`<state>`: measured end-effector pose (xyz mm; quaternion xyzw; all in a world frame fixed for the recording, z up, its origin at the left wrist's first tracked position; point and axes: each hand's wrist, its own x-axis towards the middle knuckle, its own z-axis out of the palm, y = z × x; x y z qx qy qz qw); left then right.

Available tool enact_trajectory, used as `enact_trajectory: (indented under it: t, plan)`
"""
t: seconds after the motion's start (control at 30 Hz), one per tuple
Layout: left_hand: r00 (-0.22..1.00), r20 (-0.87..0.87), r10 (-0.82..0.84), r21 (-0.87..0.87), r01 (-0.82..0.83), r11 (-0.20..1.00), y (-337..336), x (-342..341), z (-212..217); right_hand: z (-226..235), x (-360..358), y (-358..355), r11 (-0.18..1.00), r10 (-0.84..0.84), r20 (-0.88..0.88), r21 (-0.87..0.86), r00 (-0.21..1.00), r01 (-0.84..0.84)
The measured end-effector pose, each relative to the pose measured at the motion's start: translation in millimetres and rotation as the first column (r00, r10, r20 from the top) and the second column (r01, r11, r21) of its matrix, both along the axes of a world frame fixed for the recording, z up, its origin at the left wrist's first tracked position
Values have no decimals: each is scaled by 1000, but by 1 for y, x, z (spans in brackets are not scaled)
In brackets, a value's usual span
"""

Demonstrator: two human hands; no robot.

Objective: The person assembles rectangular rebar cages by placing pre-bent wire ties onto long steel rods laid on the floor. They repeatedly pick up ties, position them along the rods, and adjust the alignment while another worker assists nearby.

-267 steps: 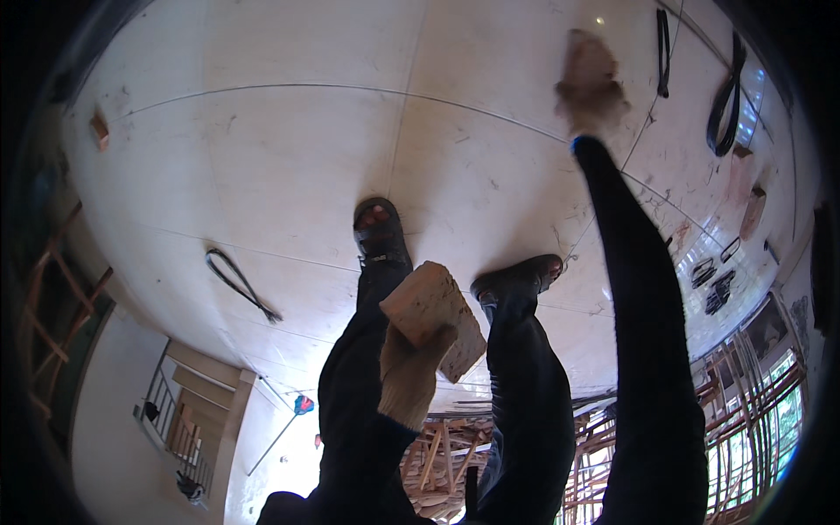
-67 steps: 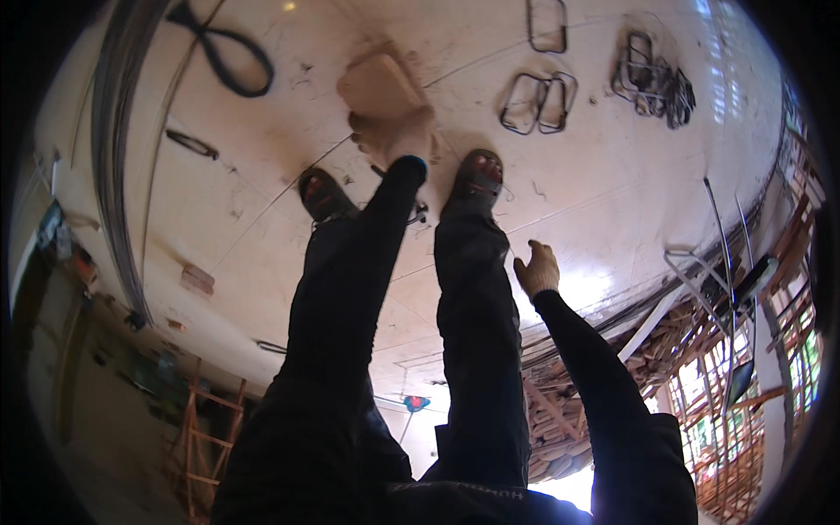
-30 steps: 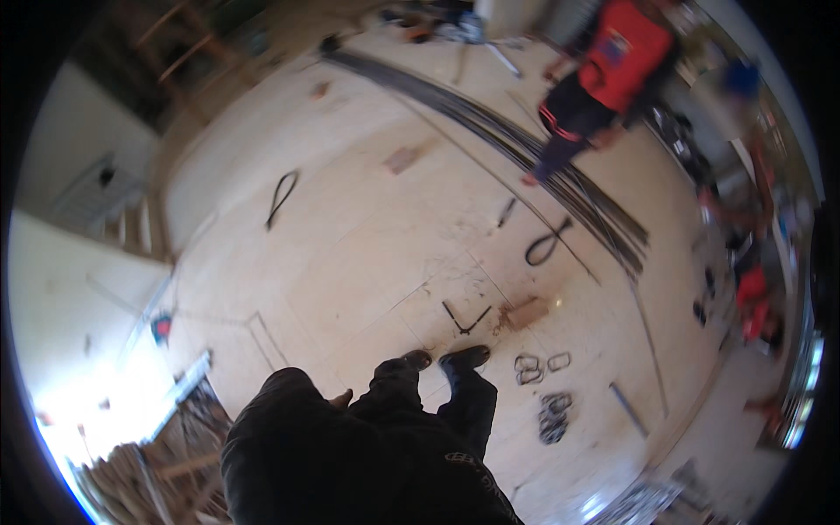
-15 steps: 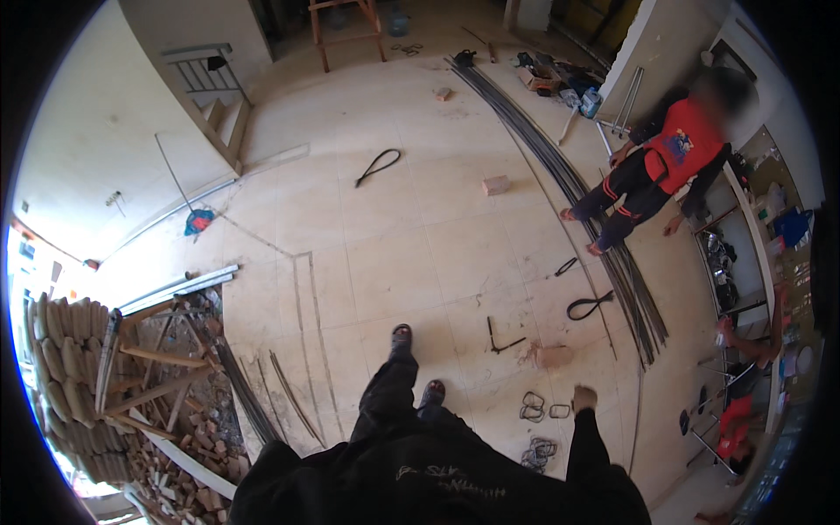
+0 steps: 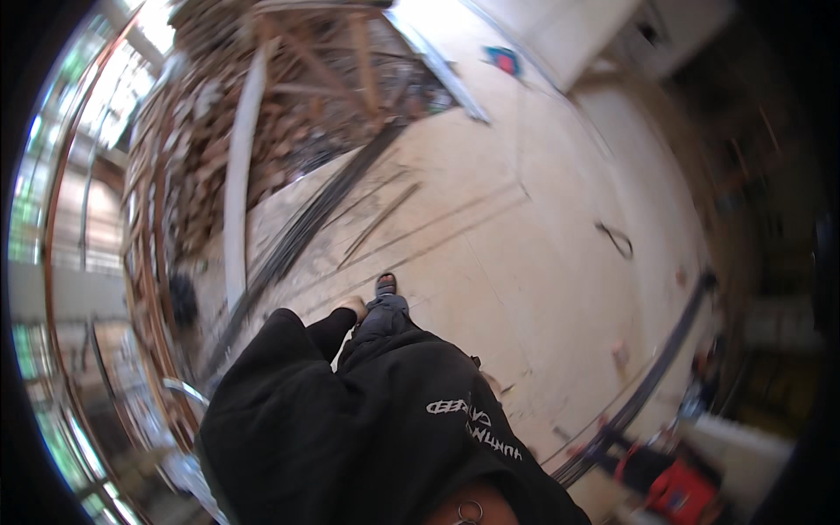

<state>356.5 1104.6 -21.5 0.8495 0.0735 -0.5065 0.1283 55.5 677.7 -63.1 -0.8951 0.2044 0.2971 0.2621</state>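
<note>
Beside the leg [image 5: 385, 319], left hand [image 5: 353, 307] seemingly empty.

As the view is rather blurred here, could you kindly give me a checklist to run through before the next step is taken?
1. Left hand free: nothing shows in it, but it is blurred; cannot tell.
2. Right hand free: out of view; cannot tell.
3. Floor ahead of the shoe: bare boards; ok.
4. Long rods out of the way: they lie on the floor close by on the left, a likely trip risk; not ok.
5. Person in red apart: far off at lower right; ok.
</note>
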Motion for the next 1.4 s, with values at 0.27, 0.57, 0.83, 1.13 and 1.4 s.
enact_trajectory:
  t: [0.27,0.57,0.83,1.13,1.4]
  plan:
    - [593,158,789,-455,-666,591,110,35,-34,21,221,-13,787,-486,-257,288,836,546]
    - [-7,154,988,-374,-926,52,192,60,-81,95,494,-9,692,-603,-148,393,784,606]
    - [-101,-69,993,-61,-993,-105,125,86,-87,38,646,9,859,-273,-255,369,928,354]
    - [320,97,942,-422,-844,331,2,387,-53,19,848,-133,826,-456,-259,231,851,513]
    - [178,365,914,-631,-675,384,-23,737,67,58,1019,-141,661,-581,-201,449,788,602]
